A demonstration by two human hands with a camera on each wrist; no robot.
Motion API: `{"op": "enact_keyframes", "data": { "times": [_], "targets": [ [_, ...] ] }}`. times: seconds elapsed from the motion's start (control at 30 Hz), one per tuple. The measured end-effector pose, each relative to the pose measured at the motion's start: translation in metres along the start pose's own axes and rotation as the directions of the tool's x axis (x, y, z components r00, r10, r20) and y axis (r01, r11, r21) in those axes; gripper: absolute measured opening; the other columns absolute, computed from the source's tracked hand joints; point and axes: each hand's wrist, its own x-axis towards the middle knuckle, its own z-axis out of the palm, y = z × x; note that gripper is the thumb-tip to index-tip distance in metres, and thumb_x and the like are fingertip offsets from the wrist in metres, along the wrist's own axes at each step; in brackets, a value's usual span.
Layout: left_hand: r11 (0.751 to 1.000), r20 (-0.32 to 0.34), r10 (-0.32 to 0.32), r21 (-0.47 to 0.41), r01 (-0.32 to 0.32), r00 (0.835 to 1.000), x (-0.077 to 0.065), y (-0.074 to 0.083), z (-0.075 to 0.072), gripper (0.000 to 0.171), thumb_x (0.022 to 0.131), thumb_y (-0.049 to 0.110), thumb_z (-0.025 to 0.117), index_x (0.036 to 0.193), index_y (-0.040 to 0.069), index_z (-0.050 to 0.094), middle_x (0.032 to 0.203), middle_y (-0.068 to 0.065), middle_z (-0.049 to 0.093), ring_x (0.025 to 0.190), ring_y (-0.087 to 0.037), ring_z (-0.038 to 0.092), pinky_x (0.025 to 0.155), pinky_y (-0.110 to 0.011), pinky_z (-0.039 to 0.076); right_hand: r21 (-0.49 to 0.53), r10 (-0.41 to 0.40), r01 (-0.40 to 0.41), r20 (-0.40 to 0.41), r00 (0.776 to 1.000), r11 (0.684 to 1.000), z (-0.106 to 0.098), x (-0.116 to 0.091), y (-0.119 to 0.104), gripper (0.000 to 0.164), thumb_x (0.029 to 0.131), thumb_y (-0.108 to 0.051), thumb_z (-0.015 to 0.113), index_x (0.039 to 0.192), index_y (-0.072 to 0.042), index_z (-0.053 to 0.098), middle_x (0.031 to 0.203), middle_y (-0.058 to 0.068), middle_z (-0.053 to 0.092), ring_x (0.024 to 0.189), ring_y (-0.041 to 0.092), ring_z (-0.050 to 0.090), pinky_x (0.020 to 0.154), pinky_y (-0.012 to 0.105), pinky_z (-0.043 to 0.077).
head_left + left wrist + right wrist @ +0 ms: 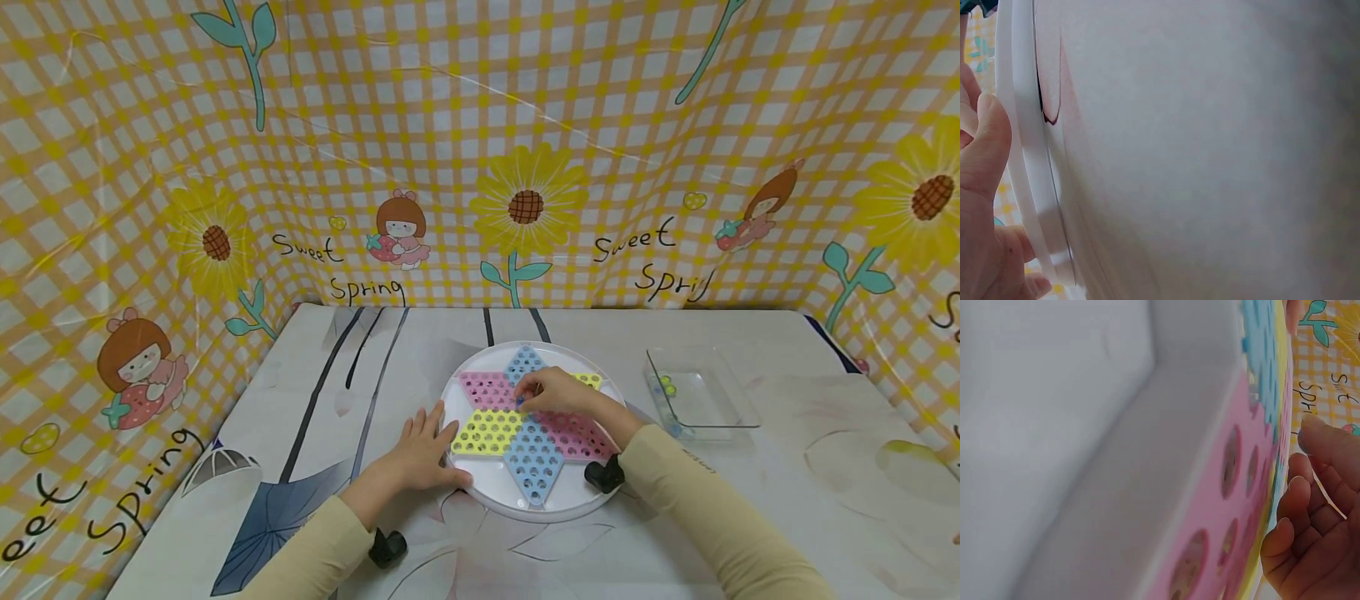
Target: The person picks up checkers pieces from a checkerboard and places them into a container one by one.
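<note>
A round white Chinese checkers board (480, 483) lies on the table, its star of pink, yellow and blue sections full of holes. My right hand (558, 392) is over the upper middle of the star, thumb and fingertips pinching a small blue marble (520, 402). In the right wrist view the right hand (1325, 512) has curled fingers close to the board's surface, and the marble is mostly hidden. My left hand (423, 450) rests with spread fingers at the board's left rim. In the left wrist view its thumb (991, 137) lies along the white rim (1025, 125).
Right of the board stands a clear rectangular container (712, 400) with several yellow-green marbles (667, 385) at its left side. A printed cloth covers the table (322, 433). Behind it hangs a yellow checked curtain (450, 108). Black wrist devices (604, 475) sit under both wrists.
</note>
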Motion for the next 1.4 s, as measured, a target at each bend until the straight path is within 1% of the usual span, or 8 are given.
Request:
{"op": "enact_keyframes", "data": {
  "times": [0.17, 0.37, 0.67, 0.8, 0.97, 1.07, 1.23, 1.4],
  "targets": [
    [1.000, -0.003, 0.005, 0.001, -0.005, 1.000, -0.001, 0.000, -0.001, 0.090, 0.077, 0.058, 0.061, 0.143, 0.005, 0.030, 0.151, -0.022, 0.005, 0.135, -0.048, 0.004, 0.108, -0.057, 0.009, -0.011, -0.039, 0.039, 0.001, 0.999, 0.999, -0.005, -0.003, -0.002, 0.016, 0.081, -0.013, 0.068, 0.095, -0.006, 0.066, 0.074, -0.001, 0.054, 0.068, 0.011, 0.048, 0.058, 0.023, 0.041],
    [1.000, -0.006, 0.006, -0.001, -0.006, 1.000, 0.001, -0.002, 0.002, 0.091, 0.077, 0.060, 0.060, 0.143, 0.005, 0.029, 0.152, -0.021, 0.004, 0.135, -0.048, 0.004, 0.108, -0.057, 0.009, -0.048, -0.068, 0.068, 0.003, 0.998, 0.997, -0.013, -0.005, -0.005, 0.016, 0.081, -0.015, 0.068, 0.093, -0.006, 0.066, 0.075, -0.001, 0.055, 0.070, 0.013, 0.050, 0.062, 0.025, 0.043],
    [1.000, -0.011, 0.007, 0.000, -0.007, 1.000, 0.002, -0.003, 0.003, 0.091, 0.076, 0.060, 0.060, 0.143, 0.005, 0.029, 0.152, -0.021, 0.004, 0.136, -0.047, 0.004, 0.108, -0.057, 0.009, -0.070, -0.045, 0.045, 0.002, 0.999, 0.997, -0.026, -0.010, -0.009, 0.017, 0.080, -0.015, 0.068, 0.094, -0.005, 0.065, 0.077, -0.001, 0.054, 0.072, 0.014, 0.049, 0.066, 0.026, 0.041],
    [1.000, -0.009, 0.005, -0.005, -0.005, 1.000, 0.002, -0.003, 0.003, 0.092, 0.076, 0.060, 0.060, 0.143, 0.005, 0.029, 0.152, -0.021, 0.004, 0.136, -0.047, 0.004, 0.108, -0.056, 0.009, -0.080, -0.063, 0.063, 0.001, 0.998, 0.995, -0.032, -0.012, -0.008, 0.018, 0.081, -0.015, 0.067, 0.095, -0.004, 0.065, 0.078, -0.001, 0.055, 0.073, 0.015, 0.050, 0.066, 0.026, 0.041],
    [1.000, -0.007, 0.006, -0.007, -0.006, 1.000, 0.000, -0.003, 0.002, 0.091, 0.077, 0.059, 0.061, 0.143, 0.005, 0.029, 0.152, -0.021, 0.004, 0.136, -0.047, 0.004, 0.108, -0.056, 0.009, -0.045, -0.090, 0.091, 0.013, 0.996, 0.995, -0.040, -0.014, -0.008, 0.021, 0.082, -0.012, 0.066, 0.099, 0.001, 0.063, 0.079, 0.001, 0.055, 0.074, 0.018, 0.050, 0.064, 0.027, 0.042],
    [1.000, -0.007, 0.012, -0.003, -0.012, 1.000, 0.000, -0.002, 0.001, 0.091, 0.077, 0.059, 0.061, 0.143, 0.004, 0.030, 0.152, -0.022, 0.004, 0.135, -0.048, 0.005, 0.108, -0.057, 0.010, -0.031, -0.107, 0.107, 0.012, 0.994, 0.994, -0.046, -0.016, -0.007, 0.022, 0.083, -0.012, 0.065, 0.099, 0.002, 0.063, 0.080, 0.001, 0.055, 0.073, 0.018, 0.050, 0.063, 0.027, 0.042],
    [1.000, -0.004, 0.018, 0.003, -0.018, 1.000, -0.001, -0.002, 0.000, 0.091, 0.077, 0.059, 0.060, 0.143, 0.004, 0.029, 0.151, -0.022, 0.004, 0.135, -0.048, 0.005, 0.108, -0.057, 0.010, -0.038, -0.097, 0.097, 0.002, 0.995, 0.995, -0.055, -0.020, -0.006, 0.024, 0.083, -0.014, 0.065, 0.101, 0.002, 0.063, 0.082, 0.002, 0.055, 0.075, 0.016, 0.050, 0.065, 0.026, 0.043],
    [1.000, -0.005, 0.020, 0.001, -0.020, 1.000, -0.001, -0.002, 0.000, 0.091, 0.077, 0.058, 0.060, 0.143, 0.004, 0.029, 0.151, -0.022, 0.004, 0.135, -0.048, 0.004, 0.108, -0.057, 0.009, -0.052, -0.090, 0.089, -0.011, 0.996, 0.995, -0.063, -0.022, -0.004, 0.025, 0.083, -0.016, 0.065, 0.101, 0.001, 0.062, 0.082, 0.003, 0.055, 0.074, 0.016, 0.049, 0.064, 0.026, 0.042]
  ]
}}
